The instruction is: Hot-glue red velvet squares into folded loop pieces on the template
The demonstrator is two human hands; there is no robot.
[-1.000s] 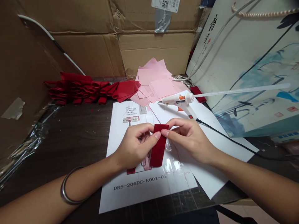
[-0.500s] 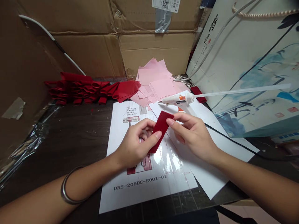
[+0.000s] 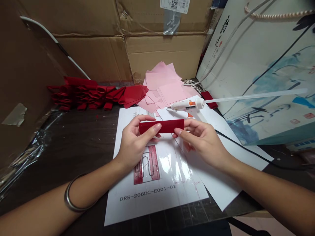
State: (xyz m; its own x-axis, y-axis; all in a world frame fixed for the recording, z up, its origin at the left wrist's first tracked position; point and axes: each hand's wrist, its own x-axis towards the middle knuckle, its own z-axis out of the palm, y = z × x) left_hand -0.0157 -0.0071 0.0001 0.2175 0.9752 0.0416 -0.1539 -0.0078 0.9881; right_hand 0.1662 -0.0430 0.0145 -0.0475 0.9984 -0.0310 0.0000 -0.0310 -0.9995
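Note:
A dark red strip of folded fabric or paper (image 3: 168,126) is held level between my two hands, above a printed sheet. My left hand (image 3: 135,139) pinches its left end, thumb on the near face and fingers behind. At the right end, my right hand (image 3: 203,139) grips it between thumb and fingers. Underneath lies the printed instruction sheet (image 3: 133,209) in a clear cover, showing a picture of a red piece with a bent wire shape. Just beyond my right hand, a white glue gun (image 3: 188,105) with a long clear glue stick (image 3: 253,95) rests on white paper.
Folded red pieces (image 3: 86,95) are piled at the back left. Pink squares (image 3: 167,82) lie heaped at the back middle, beside small metal clips (image 3: 195,85). Cardboard (image 3: 162,55) walls the back. A painted white panel (image 3: 265,75) stands right, with a black cord (image 3: 243,147) below it.
The red strip has turned from steeply slanted to level. My left hand has shifted up and left to its left end; my right hand stays almost in place.

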